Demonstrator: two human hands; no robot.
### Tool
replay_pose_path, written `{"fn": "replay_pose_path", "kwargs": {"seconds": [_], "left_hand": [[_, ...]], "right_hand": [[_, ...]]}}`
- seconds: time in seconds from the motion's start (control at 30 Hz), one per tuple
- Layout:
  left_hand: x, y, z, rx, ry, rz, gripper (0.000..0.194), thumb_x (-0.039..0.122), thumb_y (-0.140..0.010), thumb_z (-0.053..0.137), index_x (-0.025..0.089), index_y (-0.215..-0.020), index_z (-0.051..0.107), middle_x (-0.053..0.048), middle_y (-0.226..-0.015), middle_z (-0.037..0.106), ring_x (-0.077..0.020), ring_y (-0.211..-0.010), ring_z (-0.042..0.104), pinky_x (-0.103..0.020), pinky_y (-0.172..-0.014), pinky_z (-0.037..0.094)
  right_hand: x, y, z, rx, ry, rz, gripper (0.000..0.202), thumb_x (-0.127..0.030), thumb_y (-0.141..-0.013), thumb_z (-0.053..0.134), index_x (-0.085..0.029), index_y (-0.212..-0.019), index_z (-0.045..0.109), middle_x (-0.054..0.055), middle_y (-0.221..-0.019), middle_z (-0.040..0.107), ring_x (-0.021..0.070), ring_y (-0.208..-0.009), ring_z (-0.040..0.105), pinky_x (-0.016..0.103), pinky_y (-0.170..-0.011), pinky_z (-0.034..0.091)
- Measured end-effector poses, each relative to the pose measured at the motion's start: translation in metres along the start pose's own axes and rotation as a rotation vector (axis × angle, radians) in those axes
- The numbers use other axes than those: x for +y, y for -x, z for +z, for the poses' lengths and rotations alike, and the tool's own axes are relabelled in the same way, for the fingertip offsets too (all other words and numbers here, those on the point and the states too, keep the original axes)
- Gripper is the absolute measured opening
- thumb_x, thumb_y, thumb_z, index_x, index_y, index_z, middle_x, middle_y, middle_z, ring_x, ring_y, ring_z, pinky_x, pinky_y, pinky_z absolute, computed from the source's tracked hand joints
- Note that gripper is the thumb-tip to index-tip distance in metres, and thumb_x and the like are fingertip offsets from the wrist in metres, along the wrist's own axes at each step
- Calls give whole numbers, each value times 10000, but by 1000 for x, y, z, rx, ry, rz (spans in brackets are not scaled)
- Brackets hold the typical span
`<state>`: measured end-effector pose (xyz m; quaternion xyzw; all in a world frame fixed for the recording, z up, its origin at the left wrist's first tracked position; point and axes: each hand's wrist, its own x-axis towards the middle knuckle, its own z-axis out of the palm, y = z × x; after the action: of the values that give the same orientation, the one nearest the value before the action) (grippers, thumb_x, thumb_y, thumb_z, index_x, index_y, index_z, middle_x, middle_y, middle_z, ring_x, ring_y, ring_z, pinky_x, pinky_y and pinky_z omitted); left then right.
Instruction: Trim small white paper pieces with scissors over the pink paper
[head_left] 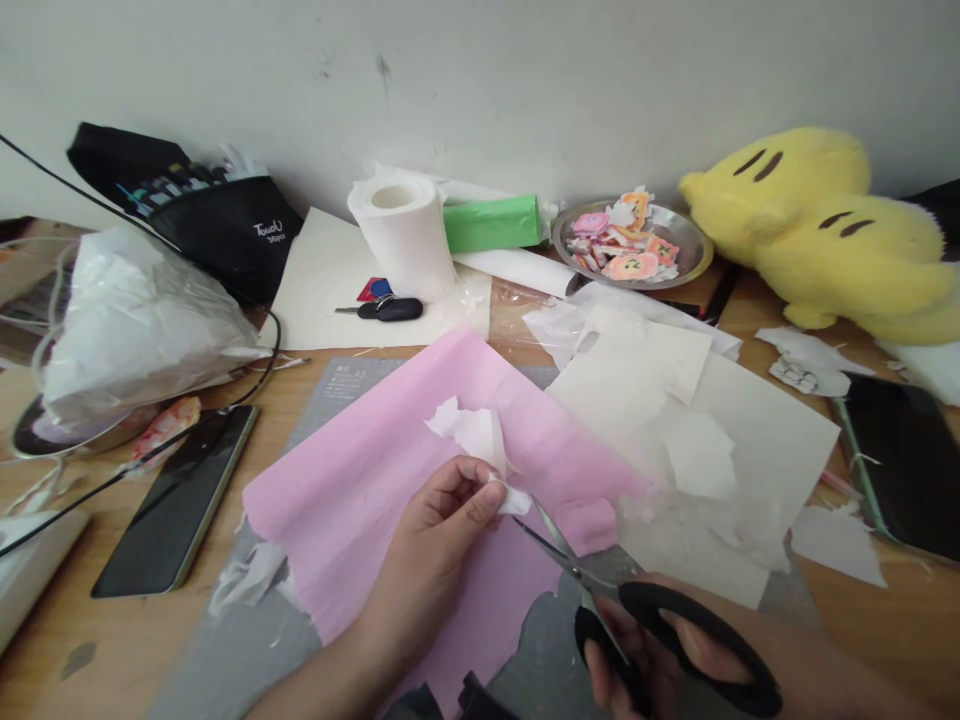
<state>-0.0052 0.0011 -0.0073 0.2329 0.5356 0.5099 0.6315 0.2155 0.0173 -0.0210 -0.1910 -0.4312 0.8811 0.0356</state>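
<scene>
Between the thumb and fingers of my left hand (pixel 454 515) is a small piece of white paper (pixel 516 499), pinched near its edge. My right hand (pixel 645 640) grips a pair of black-handled scissors (pixel 576 570), fingers through the loops. The blades are parted and their tips lie close to the white piece; whether they touch it I cannot tell. Beneath both hands spreads a large pink sheet of paper (pixel 360 490) with an uneven cut edge. A torn white scrap (pixel 474 428) rests on it just beyond my left fingers.
A grey cutting mat (pixel 202 640) lies under the pink sheet. Phones flank it, one at left (pixel 176 505), one at right (pixel 900 460). Behind stand a white paper roll (pixel 409 240), keys (pixel 390 308), a metal plate (pixel 694 270) of cut-outs and yellow plush toys (pixel 825 220). White scraps (pixel 701 455) lie right.
</scene>
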Motion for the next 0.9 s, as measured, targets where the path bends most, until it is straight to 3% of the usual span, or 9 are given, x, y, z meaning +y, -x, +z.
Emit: {"fn": "replay_pose_path", "kwargs": {"seconds": [0.1, 0.27, 0.4, 0.67, 0.73, 0.83, 0.9], "left_hand": [[1, 0, 1, 10, -36, -7, 206, 349, -743, 724, 193, -731, 591, 42, -674, 523, -102, -638, 424, -193, -608, 333], [1, 1, 3, -9, -90, -7, 180, 318, -754, 717, 197, -722, 588, 43, -678, 539, -100, -635, 436, -193, -614, 341], [1, 2, 4, -22, -124, 15, 158, 312, -767, 701, 197, -734, 597, 35, -689, 540, -111, -652, 454, -201, -611, 353], [2, 3, 4, -110, -444, 254, 79, 246, -846, 603, 224, -775, 629, -9, -837, 587, -164, -808, 529, -260, -730, 394], [4, 4, 4, -126, -527, 303, 29, 255, -825, 628, 233, -814, 642, -23, -860, 604, -183, -830, 544, -277, -731, 404], [6, 5, 5, -153, -593, 373, 115, 244, -748, 712, 234, -850, 659, -39, -877, 632, -206, -853, 568, -294, -760, 419], [8, 5, 5, -159, -581, 359, 80, 241, -753, 704, 225, -823, 669, -42, -853, 647, -203, -828, 579, -293, -756, 426]], "right_hand": [[-4, -1, 6, 107, 32, -51, 701, -783, -758, 403, -110, -863, 568, 7, -619, 503, 58, -434, 405, 189, -469, 360], [-21, -2, 10, 88, 27, 62, 654, -761, -750, 456, -120, -851, 535, 8, -637, 512, 60, -471, 419, 163, -449, 355], [-21, -3, 8, 76, -55, 53, 604, -720, -784, 467, -123, -853, 528, -4, -618, 512, 54, -435, 433, 153, -426, 366], [-7, -5, 8, 133, -100, 21, 600, -716, -806, 436, -127, -827, 549, -29, -522, 486, 56, -374, 434, 138, -366, 327], [-7, -5, 8, 146, -102, 5, 600, -717, -816, 414, -133, -818, 549, -35, -505, 467, 53, -359, 410, 135, -349, 304], [-6, -6, 9, 133, -93, -16, 624, -743, -803, 390, -138, -806, 543, -36, -501, 446, 51, -352, 385, 136, -340, 291], [-5, -7, 7, 125, -70, -46, 619, -735, -818, 368, -141, -806, 539, -45, -492, 418, 51, -350, 374, 134, -340, 283]]}}
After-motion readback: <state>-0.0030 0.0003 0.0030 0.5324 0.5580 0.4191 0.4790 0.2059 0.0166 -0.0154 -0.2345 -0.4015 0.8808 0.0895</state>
